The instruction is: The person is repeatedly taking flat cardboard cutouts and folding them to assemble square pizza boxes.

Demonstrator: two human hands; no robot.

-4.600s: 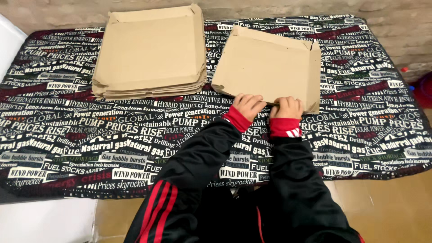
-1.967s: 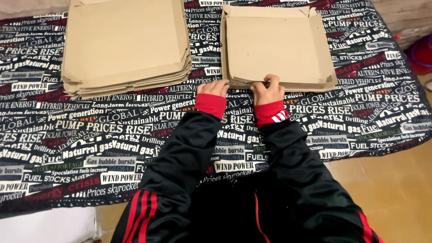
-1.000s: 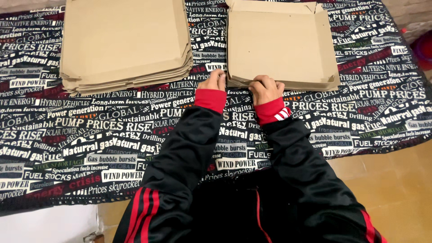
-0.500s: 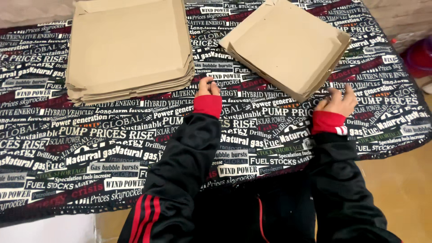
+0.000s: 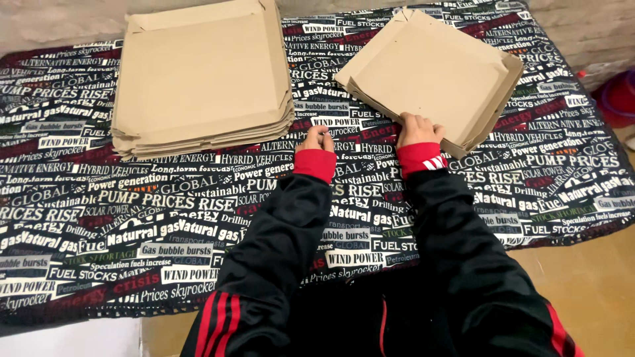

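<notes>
A shallow brown cardboard box [image 5: 433, 73] with folded-up sides lies turned diagonally on the printed cloth at the right. My right hand [image 5: 417, 129] grips its near edge, fingers over the rim. My left hand [image 5: 318, 139] rests on the cloth just left of that edge, fingers curled, holding nothing and apart from the box. A stack of flat brown cardboard blanks [image 5: 202, 76] lies at the far left, about a hand's width from my left hand.
A black cloth with white and red print [image 5: 132, 218] covers the low table. A wooden floor [image 5: 589, 291] shows at the right and front. A purple round object [image 5: 622, 99] sits at the right edge. A wall runs behind.
The box went from square-on to diagonal. My right hand swung out to the box's right corner half a second ago and is now back on its near edge. My left hand stayed on the cloth.
</notes>
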